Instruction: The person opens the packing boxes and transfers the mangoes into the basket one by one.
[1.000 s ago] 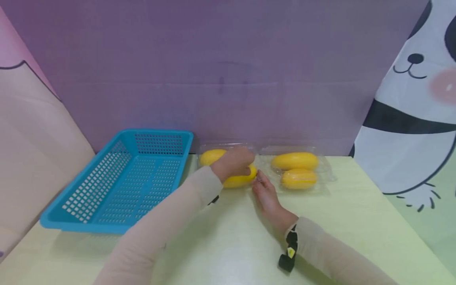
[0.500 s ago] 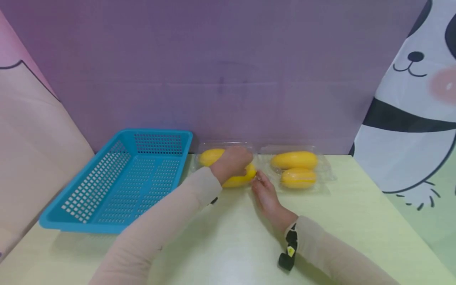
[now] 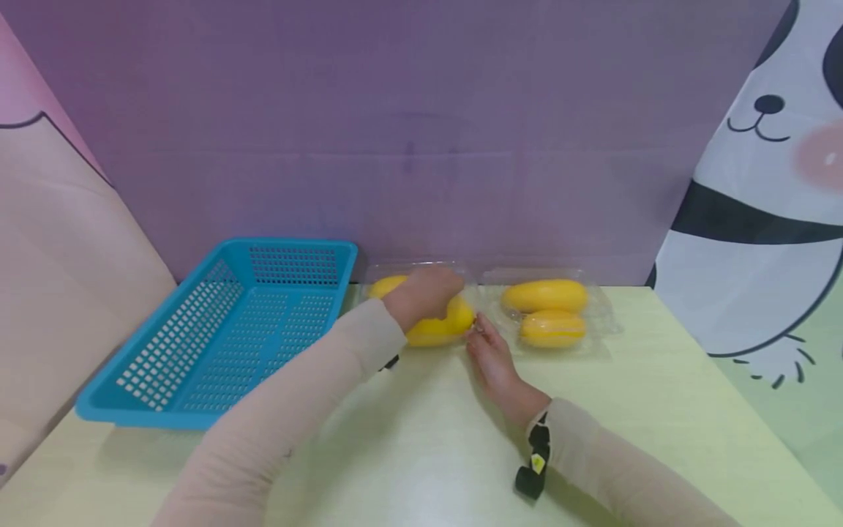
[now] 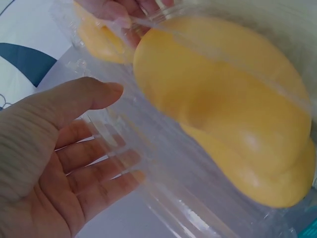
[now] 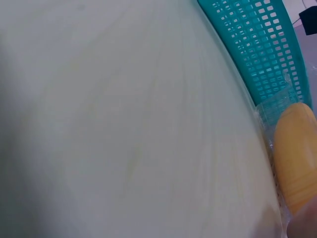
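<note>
In the head view, a clear plastic container [image 3: 415,263] holds yellow oblong fruits [image 3: 435,335]. My left hand [image 3: 424,293] is over it, covering part of the fruits. In the left wrist view, my left hand [image 4: 54,153] has its thumb apart from its extended fingers, which show through a clear plastic wall [image 4: 188,213] beside the large yellow fruit [image 4: 213,84]. My right hand [image 3: 495,369] pinches the container's near right corner; its fingers [image 4: 119,12] show at the top of the left wrist view. Only a fingertip [image 5: 303,223] enters the right wrist view, below a fruit [image 5: 296,153].
A blue perforated basket [image 3: 161,419] stands on the left of the pale table [image 3: 408,454]. Right of the hands lies a second clear container [image 3: 602,315] with two yellow fruits [image 3: 545,296]. A purple backdrop [image 3: 408,146] rises behind the table.
My left hand has shifted slightly left and back, uncovering more of the front fruit. My right hand has stayed at the container's corner.
</note>
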{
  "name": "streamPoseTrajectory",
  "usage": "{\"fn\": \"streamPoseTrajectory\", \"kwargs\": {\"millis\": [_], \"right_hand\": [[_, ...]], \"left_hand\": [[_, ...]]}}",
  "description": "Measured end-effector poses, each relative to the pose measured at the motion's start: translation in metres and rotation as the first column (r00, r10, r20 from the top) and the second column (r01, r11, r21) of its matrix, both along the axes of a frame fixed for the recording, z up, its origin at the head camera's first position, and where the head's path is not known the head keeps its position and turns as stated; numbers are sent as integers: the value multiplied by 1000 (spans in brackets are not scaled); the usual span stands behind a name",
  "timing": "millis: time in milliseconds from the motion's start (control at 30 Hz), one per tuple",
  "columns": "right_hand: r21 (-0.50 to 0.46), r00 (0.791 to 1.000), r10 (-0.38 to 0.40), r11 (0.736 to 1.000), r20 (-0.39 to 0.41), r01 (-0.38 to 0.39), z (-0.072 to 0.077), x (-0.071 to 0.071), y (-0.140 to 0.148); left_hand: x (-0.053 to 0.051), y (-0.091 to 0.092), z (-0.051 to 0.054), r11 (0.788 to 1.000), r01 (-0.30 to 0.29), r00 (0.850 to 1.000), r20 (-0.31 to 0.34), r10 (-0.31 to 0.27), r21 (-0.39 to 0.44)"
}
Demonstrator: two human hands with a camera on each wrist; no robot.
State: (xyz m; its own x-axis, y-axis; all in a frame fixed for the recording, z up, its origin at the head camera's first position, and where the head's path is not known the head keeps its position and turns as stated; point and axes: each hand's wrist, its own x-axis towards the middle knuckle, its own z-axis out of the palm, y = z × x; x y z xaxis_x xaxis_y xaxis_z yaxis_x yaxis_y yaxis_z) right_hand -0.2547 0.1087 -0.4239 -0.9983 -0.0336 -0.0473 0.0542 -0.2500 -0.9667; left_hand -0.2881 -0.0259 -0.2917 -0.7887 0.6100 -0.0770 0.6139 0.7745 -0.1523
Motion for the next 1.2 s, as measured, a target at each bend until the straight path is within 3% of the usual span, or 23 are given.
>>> {"fn": "streamPoseTrajectory", "kwargs": {"millis": [200, 567, 867, 1200], "right_hand": [[1, 1000, 10, 1000, -11, -10, 1, 1, 0], [-7, 1000, -10, 1000, -9, 10, 0, 0, -2], [-4, 999, -33, 999, 0, 33, -2, -2, -3], [46, 1000, -14, 999, -1, 14, -4, 0, -9]], "left_hand": [[-6, -2, 11, 1000, 5, 995, -97, -6, -13], [-15, -5, 38, 1000, -29, 984, -178, 29, 4], [-30, -9, 41, 1000, -19, 969, -246, 23, 18], [-38, -18, 40, 991, -29, 961, -268, 64, 133]]}}
